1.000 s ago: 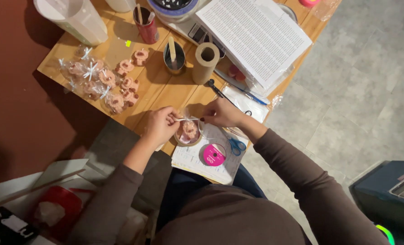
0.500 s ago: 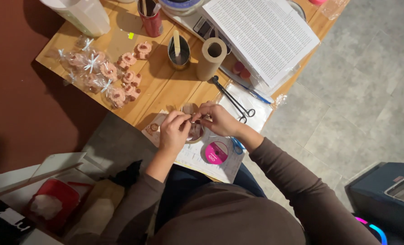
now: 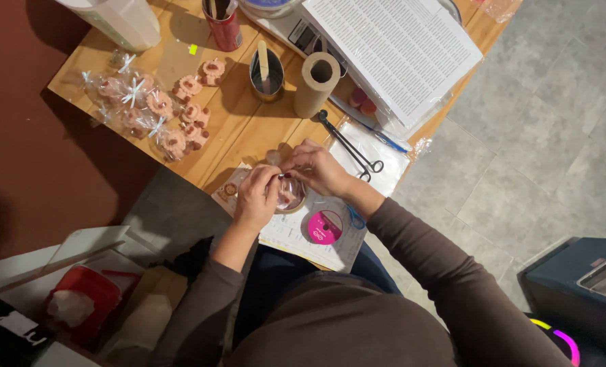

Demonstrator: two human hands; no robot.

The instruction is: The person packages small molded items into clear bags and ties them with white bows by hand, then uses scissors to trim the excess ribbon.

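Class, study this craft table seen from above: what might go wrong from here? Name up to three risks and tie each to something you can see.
1. The left hand and right hand work a small clear-wrapped piece at the table edge; it might slip off.
2. The black scissors lie beside the right hand and could be knocked.
3. The metal cup holding a wooden stick might tip if bumped.

By the light wooden table (image 3: 245, 132): pink bear-shaped pieces (image 3: 193, 112), some in clear wraps with pale blue ties (image 3: 134, 92); a red cup (image 3: 225, 27), black scissors (image 3: 349, 144), a magenta ribbon spool (image 3: 325, 226). My sleeves (image 3: 446, 272) are brown.
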